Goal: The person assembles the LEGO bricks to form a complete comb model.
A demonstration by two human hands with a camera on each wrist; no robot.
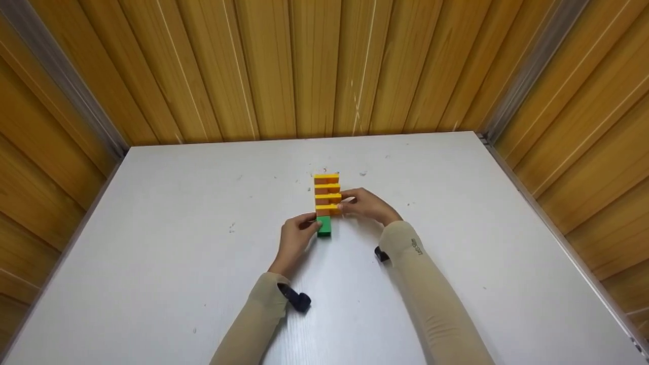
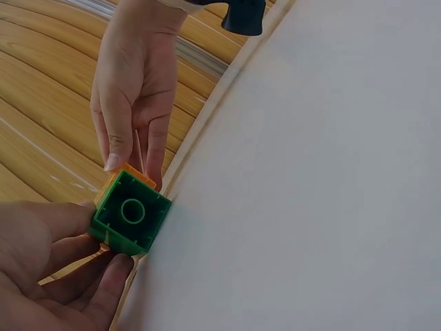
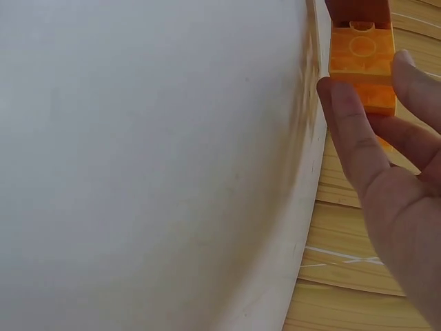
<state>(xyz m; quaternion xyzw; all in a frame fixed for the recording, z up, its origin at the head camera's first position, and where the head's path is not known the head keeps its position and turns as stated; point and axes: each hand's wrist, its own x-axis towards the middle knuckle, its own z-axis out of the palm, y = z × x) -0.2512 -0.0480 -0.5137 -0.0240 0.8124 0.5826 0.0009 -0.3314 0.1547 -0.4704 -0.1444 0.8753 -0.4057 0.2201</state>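
Between my hands is a joined row of toy building bricks. A green brick forms its near end, followed by yellow-orange bricks alternating with brown ones. With thumb and fingers my left hand pinches the green brick; its hollow underside with a round tube faces the left wrist camera. From the other side my right hand grips the yellow-orange bricks near the green end. In the right wrist view, thumb and fingers lie on either side of an orange brick, below a brown brick.
A white tabletop with small scuff marks lies under the hands. Yellow wood-look panels stand behind it and at both sides, with grey metal strips in the corners. Black wrist devices sit at both cuffs.
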